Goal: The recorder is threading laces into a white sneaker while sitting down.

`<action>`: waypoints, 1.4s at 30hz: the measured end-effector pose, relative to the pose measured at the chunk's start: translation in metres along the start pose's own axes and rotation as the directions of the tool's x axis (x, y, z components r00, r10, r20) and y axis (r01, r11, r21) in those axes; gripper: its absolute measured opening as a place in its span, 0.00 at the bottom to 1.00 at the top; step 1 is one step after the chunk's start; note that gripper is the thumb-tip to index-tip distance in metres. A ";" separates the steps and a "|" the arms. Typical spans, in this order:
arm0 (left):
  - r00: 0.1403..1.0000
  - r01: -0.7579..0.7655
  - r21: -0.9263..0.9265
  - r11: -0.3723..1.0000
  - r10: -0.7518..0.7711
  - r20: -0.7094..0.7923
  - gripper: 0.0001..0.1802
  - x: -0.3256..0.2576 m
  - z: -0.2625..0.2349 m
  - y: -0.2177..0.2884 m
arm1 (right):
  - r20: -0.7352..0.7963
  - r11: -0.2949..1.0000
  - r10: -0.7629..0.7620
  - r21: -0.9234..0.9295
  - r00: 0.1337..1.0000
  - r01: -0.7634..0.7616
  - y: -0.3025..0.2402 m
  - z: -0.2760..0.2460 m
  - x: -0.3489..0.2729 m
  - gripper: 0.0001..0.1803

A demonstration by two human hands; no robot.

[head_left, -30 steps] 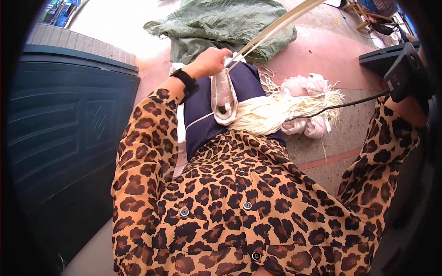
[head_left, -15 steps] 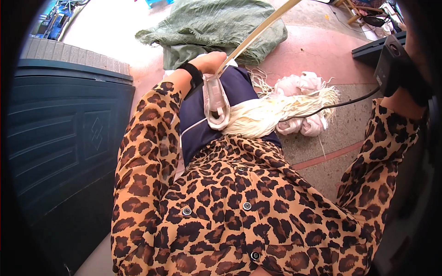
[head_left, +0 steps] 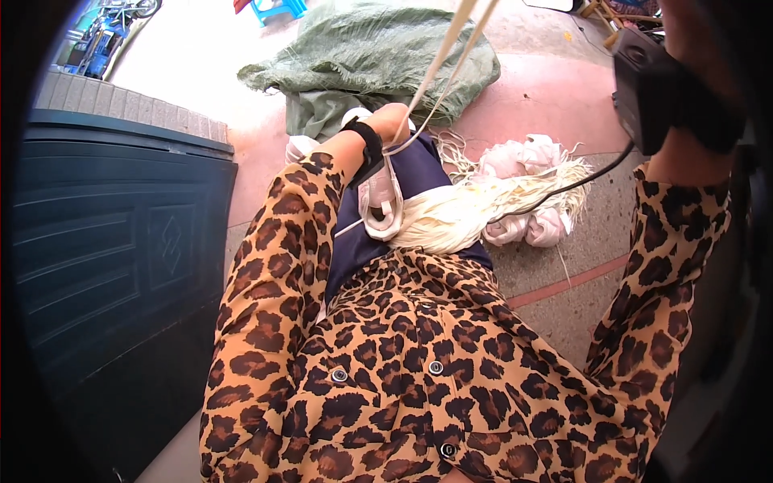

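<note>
My left hand (head_left: 393, 121), with a black band at the wrist, is closed around two taut pale strands (head_left: 451, 48) that run up and out of the top of the picture. A clear plastic loop (head_left: 382, 206) hangs below that wrist. Beside it, a thick bundle of pale fibre (head_left: 467, 216) lies across my dark blue lap. My right arm, in a leopard-print sleeve, is raised at the upper right with a black device (head_left: 651, 97) strapped at the wrist. My right hand (head_left: 686, 24) sits at the dark rim, its fingers unclear.
A crumpled green tarp (head_left: 378, 56) lies on the pink floor ahead. Pale pink-white bundles (head_left: 527, 159) sit on the floor to the right of my lap. A dark panelled door (head_left: 105, 241) fills the left side. A black cable (head_left: 564, 189) runs from the device.
My left hand has drawn slightly further from my body along the strands. My right arm has risen higher, toward the top right corner.
</note>
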State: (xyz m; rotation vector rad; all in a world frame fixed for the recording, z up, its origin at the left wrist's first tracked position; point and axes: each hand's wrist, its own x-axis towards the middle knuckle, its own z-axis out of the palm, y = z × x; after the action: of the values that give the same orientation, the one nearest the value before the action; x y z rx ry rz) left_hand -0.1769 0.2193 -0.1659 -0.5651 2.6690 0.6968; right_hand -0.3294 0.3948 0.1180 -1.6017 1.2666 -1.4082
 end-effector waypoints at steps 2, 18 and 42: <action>0.998 -0.020 -0.016 1.000 0.019 -0.055 0.10 0.002 -0.001 -0.006 | 0.011 1.000 0.004 -0.005 1.000 -0.004 -0.002 0.000 0.002 0.09; 0.993 0.013 -0.741 0.672 -0.095 -0.069 0.17 -0.031 0.000 -0.061 | 0.182 0.998 0.060 -0.004 0.982 -0.061 -0.010 0.029 0.029 0.09; 0.935 0.108 0.017 0.994 -0.096 -0.340 0.14 -0.062 0.004 -0.038 | 0.237 0.986 0.168 -0.053 0.957 -0.159 -0.018 0.025 0.018 0.10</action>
State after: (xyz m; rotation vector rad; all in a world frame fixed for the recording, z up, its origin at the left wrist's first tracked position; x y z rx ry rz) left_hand -0.1056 0.2092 -0.1592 -0.8786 2.9317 0.5632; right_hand -0.3013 0.3804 0.1357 -1.5956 1.2516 -1.0610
